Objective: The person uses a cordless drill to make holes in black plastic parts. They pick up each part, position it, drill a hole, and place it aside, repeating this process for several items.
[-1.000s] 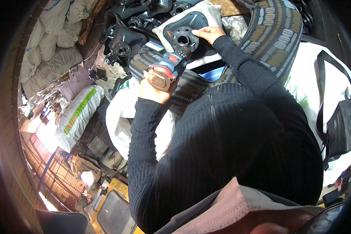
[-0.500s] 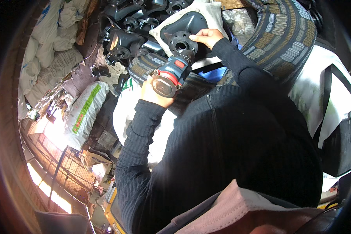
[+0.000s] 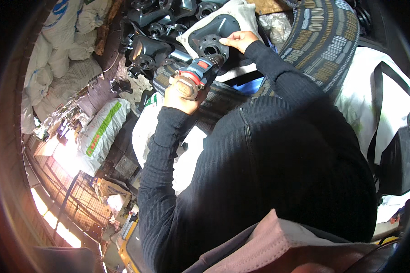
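Observation:
A blue, red and black cordless drill (image 3: 199,69) is gripped in my left hand (image 3: 176,99), its chuck end against or just over the near edge of a round black flange. The flange, with a central hole and several smaller holes round it, tops a dark plastic or metal part (image 3: 225,28). That part rests on an off-white cloth or cushion (image 3: 247,12). At the flange's right rim, the thumb and fingers of my right hand (image 3: 242,41) are pinched together; whatever they hold is too small or hidden to make out.
Several similar black parts (image 3: 146,45) are heaped at the upper left. A patterned grey and brown padded roll (image 3: 325,43) curves round the right of the work. White sacks (image 3: 61,68) pile at the far left, with a green-striped sack (image 3: 102,132) nearer. White cloth (image 3: 373,100) hangs at right.
The drill and my left hand have moved slightly left and up in the picture. My right hand stays pinched at the flange's rim, and the whole view has shifted a little.

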`<act>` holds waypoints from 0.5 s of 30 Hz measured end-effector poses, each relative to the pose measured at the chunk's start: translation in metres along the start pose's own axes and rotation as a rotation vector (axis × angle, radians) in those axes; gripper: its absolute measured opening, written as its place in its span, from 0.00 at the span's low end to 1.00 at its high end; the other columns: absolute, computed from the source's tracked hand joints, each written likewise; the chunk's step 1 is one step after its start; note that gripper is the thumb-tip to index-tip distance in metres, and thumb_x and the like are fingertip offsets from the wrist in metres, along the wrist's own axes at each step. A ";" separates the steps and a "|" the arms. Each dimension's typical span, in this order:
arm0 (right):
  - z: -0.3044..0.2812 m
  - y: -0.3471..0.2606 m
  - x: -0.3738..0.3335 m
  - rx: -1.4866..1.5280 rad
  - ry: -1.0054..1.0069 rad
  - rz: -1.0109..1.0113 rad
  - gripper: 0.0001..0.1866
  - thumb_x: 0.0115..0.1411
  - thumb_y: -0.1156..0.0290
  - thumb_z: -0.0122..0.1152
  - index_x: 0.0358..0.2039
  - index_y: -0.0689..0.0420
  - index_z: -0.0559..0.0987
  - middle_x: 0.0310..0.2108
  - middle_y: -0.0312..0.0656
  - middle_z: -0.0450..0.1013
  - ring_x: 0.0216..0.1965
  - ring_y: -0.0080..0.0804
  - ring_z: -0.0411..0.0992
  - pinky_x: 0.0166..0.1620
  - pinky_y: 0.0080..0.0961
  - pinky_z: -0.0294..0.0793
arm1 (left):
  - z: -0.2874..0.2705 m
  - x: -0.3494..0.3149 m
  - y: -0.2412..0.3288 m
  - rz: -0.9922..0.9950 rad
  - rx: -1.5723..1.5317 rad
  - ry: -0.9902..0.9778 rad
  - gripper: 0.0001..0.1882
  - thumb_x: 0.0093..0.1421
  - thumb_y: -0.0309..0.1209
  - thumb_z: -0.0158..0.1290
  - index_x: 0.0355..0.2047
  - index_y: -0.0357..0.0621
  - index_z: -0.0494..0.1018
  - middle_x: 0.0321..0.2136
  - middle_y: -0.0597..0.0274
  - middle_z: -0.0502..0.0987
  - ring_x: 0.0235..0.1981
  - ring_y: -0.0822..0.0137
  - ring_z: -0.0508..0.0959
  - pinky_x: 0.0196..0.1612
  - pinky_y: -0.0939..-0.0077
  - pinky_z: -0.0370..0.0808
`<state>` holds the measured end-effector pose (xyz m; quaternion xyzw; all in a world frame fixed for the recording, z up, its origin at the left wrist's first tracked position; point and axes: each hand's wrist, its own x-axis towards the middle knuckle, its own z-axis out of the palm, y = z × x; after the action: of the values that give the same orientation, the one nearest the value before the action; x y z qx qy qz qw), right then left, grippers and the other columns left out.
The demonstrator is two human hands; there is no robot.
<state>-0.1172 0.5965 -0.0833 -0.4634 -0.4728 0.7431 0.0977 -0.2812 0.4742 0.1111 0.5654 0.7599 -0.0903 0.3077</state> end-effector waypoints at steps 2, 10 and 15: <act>-0.007 -0.005 -0.005 0.119 -0.020 0.090 0.28 0.51 0.42 0.59 0.36 0.56 0.78 0.31 0.39 0.76 0.33 0.26 0.73 0.37 0.23 0.72 | -0.007 -0.011 0.015 -0.039 -0.002 0.082 0.34 0.43 0.46 0.63 0.43 0.33 0.68 0.33 0.46 0.77 0.33 0.51 0.79 0.37 0.66 0.76; -0.020 -0.044 -0.052 0.863 -0.575 0.302 0.36 0.62 0.40 0.36 0.49 0.63 0.72 0.39 0.44 0.74 0.36 0.29 0.74 0.42 0.31 0.77 | -0.029 -0.049 0.051 0.178 -0.202 0.151 0.25 0.49 0.41 0.60 0.45 0.45 0.70 0.39 0.56 0.76 0.41 0.56 0.76 0.47 0.64 0.71; -0.013 -0.050 -0.061 0.834 -0.678 0.275 0.36 0.62 0.40 0.37 0.49 0.63 0.72 0.40 0.44 0.73 0.37 0.30 0.74 0.44 0.32 0.76 | -0.020 -0.057 0.047 0.171 -0.200 0.168 0.25 0.49 0.41 0.60 0.45 0.43 0.70 0.40 0.56 0.76 0.41 0.56 0.76 0.47 0.64 0.71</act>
<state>-0.0876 0.5956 -0.0084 -0.1777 -0.0784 0.9808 0.0173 -0.2354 0.4540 0.1696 0.6001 0.7373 0.0600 0.3043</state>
